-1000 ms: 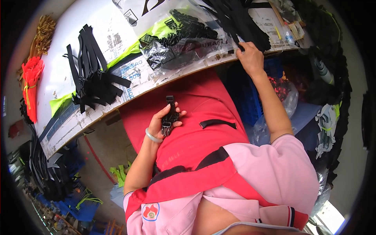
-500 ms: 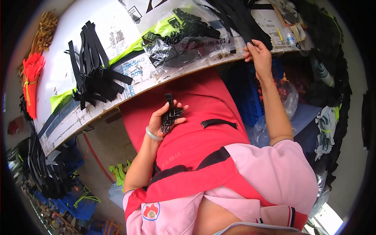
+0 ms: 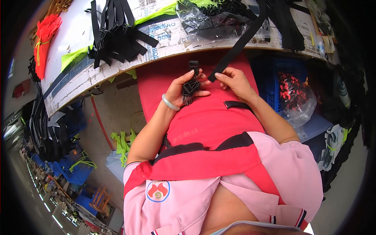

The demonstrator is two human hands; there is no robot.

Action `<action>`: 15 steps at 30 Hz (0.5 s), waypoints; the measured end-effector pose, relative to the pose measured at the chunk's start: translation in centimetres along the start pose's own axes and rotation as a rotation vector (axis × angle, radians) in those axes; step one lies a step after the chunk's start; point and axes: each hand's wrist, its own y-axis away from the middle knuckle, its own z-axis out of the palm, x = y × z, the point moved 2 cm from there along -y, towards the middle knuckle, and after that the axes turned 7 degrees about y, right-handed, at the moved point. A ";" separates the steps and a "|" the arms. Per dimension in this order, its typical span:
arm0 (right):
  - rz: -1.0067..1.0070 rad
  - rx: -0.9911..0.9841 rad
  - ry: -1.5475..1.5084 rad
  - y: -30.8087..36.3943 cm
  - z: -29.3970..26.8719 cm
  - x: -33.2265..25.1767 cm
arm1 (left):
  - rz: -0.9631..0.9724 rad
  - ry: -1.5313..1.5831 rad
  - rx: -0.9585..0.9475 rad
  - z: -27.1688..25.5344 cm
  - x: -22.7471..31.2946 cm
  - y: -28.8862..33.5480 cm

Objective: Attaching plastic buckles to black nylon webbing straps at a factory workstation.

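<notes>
Several black plastic buckles [image 3: 189,87] lie gathered in my left hand [image 3: 181,88], with one buckle [image 3: 194,65] held upright between thumb and fingers. My right hand [image 3: 236,82] pinches the end of a black webbing strap [image 3: 239,45] between thumb and forefinger. That strap runs up to the right onto the table, and its end sits just right of the left fingers, apart from the upright buckle. Both hands are over the red apron [image 3: 219,117], in front of the table edge.
On the white table [image 3: 74,33] lie a bundle of black straps [image 3: 117,37], a clear plastic bag [image 3: 203,23] with black pieces, and more black webbing [image 3: 288,29]. A red bundle [image 3: 44,45] stands at the left. Below the table at right is a blue crate [image 3: 272,92].
My right hand has come down and left from the table, drawing the strap's end toward the buckles. My left hand has risen with the buckles. The whole view has shifted.
</notes>
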 end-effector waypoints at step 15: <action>-0.045 0.024 0.232 -0.7 0.1 0.8 | -0.020 -0.132 -0.049 -0.1 0.3 0.2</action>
